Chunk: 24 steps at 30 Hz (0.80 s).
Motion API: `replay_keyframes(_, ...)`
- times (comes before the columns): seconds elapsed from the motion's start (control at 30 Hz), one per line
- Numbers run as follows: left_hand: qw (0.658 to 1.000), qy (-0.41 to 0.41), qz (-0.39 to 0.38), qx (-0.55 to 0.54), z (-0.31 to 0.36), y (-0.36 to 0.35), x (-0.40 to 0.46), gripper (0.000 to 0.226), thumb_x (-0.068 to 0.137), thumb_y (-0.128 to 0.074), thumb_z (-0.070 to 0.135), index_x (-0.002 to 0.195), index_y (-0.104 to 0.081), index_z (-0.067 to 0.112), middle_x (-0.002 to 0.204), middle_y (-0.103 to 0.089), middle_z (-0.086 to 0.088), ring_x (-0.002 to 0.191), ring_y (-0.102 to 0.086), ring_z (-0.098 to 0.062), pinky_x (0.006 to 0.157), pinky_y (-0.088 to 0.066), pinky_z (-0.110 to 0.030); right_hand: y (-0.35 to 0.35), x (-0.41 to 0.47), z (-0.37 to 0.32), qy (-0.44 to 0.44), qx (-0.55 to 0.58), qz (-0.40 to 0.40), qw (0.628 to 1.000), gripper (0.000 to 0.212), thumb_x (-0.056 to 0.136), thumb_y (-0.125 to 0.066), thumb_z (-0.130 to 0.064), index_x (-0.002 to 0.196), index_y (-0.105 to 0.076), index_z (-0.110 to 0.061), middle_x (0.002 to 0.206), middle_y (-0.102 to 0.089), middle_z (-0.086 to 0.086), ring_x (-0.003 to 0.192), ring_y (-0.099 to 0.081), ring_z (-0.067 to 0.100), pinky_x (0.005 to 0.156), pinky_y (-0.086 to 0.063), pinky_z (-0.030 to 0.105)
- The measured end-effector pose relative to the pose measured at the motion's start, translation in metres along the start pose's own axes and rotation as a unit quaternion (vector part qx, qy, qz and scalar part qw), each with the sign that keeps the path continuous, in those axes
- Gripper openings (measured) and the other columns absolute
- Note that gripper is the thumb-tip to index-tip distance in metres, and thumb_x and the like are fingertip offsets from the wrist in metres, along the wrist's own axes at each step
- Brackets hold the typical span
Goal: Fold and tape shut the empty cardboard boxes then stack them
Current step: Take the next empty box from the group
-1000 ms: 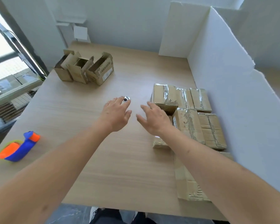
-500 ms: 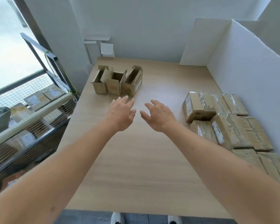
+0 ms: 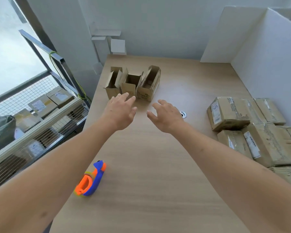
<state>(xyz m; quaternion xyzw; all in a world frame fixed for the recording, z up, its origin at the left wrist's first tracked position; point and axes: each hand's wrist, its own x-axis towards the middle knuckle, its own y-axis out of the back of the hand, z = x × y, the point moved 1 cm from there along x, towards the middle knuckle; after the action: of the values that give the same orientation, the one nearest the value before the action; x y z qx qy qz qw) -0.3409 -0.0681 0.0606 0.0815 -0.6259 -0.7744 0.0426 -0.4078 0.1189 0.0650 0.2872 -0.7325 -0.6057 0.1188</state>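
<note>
Pale grey walls close the room at the far side, and a light wooden table (image 3: 158, 165) fills most of the view, with a white foam-board screen (image 3: 267, 56) standing along its right edge and far right corner. To the left, beyond the table edge, a wire-mesh rack (image 3: 32, 123) holds more parcels beside a bright window.

Three open cardboard boxes (image 3: 133, 84) stand side by side at the far left part of the table, flaps up and empty insides showing. The left one (image 3: 112, 84) and the middle one (image 3: 130, 85) stand upright, and the right one (image 3: 149, 84) lies tipped with its opening facing up and left.

Both arms reach forward from the near edge. The left hand (image 3: 120, 113) hovers with fingers spread and nearly straight, fingertips just in front of the middle box; whether they touch it cannot be told. It holds nothing. The right hand (image 3: 166, 116) sits beside it, a little to the right, fingers loosely curved and apart, thumb out, also holding nothing and clear of the boxes.

A small round metal fitting (image 3: 183, 114) is set in the table just right of the right hand. Taped, closed boxes (image 3: 242, 123) lie grouped against the screen on the right side, some stacked on others. An orange and blue tape dispenser (image 3: 91, 180) lies on the near left part of the table, just beside the left forearm.
</note>
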Motion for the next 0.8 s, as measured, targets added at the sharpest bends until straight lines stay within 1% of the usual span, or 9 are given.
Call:
replay_keyframes(0.2,1.000,0.008,-0.018,-0.025,-0.011,-0.025,0.072,0.055,0.107,-0.042,0.039,0.157,-0.037,0.018,0.164,-0.031,-0.016,0.151,-0.025,-0.041,0.124,-0.019,-0.052,-0.020,0.077,0.020,-0.022,0.035,-0.011,0.999,0.054,0.104,-0.038,-0.053,0.141,-0.053,-0.017,0.145,-0.048,0.010,0.134,-0.045,0.031,0.106,-0.039,0.045)
replay_keyframes(0.33,0.999,0.017,-0.036,-0.032,-0.023,-0.058,0.117,0.055,0.106,-0.042,0.040,0.157,-0.038,0.018,0.164,-0.031,-0.015,0.151,-0.026,-0.038,0.123,-0.021,-0.052,-0.046,0.130,0.030,-0.037,0.066,-0.027,0.997,0.053,0.103,-0.040,-0.053,0.139,-0.054,-0.017,0.139,-0.050,0.007,0.127,-0.050,0.031,0.102,-0.044,0.045)
replay_keyframes(0.43,0.998,0.020,-0.037,-0.037,-0.039,-0.078,0.148,0.055,0.106,-0.043,0.039,0.156,-0.039,0.017,0.162,-0.033,-0.016,0.151,-0.028,-0.036,0.122,-0.024,-0.053,-0.066,0.167,0.035,-0.045,0.072,-0.030,0.996,0.050,0.103,-0.042,-0.050,0.139,-0.053,-0.016,0.142,-0.048,0.008,0.128,-0.050,0.031,0.103,-0.045,0.045)
replay_keyframes(0.53,0.998,0.018,-0.046,-0.036,-0.054,-0.094,0.173,0.055,0.106,-0.042,0.039,0.157,-0.037,0.018,0.163,-0.031,-0.015,0.151,-0.027,-0.037,0.123,-0.024,-0.051,-0.081,0.202,0.038,-0.060,0.072,-0.015,0.995,0.050,0.104,-0.045,-0.044,0.145,-0.047,-0.016,0.151,-0.041,0.010,0.133,-0.046,0.032,0.105,-0.042,0.045)
replay_keyframes(0.63,0.998,0.005,-0.053,-0.035,-0.067,-0.112,0.188,0.055,0.107,-0.043,0.038,0.157,-0.037,0.018,0.164,-0.031,-0.014,0.151,-0.027,-0.037,0.123,-0.022,-0.050,-0.094,0.234,0.038,-0.081,0.083,-0.002,0.993,0.057,0.102,-0.048,-0.041,0.154,-0.036,-0.019,0.161,-0.029,0.009,0.138,-0.041,0.032,0.108,-0.040,0.044)
replay_keyframes(0.7,0.998,-0.004,-0.050,-0.042,-0.073,-0.125,0.193,0.053,0.106,-0.045,0.036,0.155,-0.041,0.016,0.161,-0.035,-0.015,0.149,-0.031,-0.038,0.122,-0.025,-0.052,-0.103,0.252,0.038,-0.101,0.079,0.000,0.992,0.061,0.101,-0.050,-0.039,0.157,-0.031,-0.020,0.166,-0.021,0.007,0.141,-0.039,0.031,0.109,-0.039,0.044)
replay_keyframes(0.73,0.998,-0.009,-0.047,-0.045,-0.076,-0.130,0.195,0.052,0.105,-0.046,0.034,0.154,-0.043,0.015,0.160,-0.037,-0.016,0.147,-0.034,-0.038,0.121,-0.027,-0.053,-0.108,0.259,0.037,-0.109,0.073,-0.001,0.991,0.062,0.101,-0.051,-0.037,0.157,-0.031,-0.021,0.168,-0.018,0.005,0.141,-0.039,0.031,0.109,-0.039,0.044)
replay_keyframes(0.8,0.998,-0.016,-0.039,-0.052,-0.082,-0.139,0.197,0.050,0.104,-0.048,0.032,0.150,-0.048,0.013,0.155,-0.043,-0.018,0.142,-0.041,-0.038,0.118,-0.033,-0.054,-0.117,0.272,0.036,-0.115,0.054,-0.003,0.992,0.056,0.099,-0.053,-0.034,0.152,-0.038,-0.020,0.168,-0.017,0.002,0.136,-0.043,0.033,0.106,-0.042,0.044)
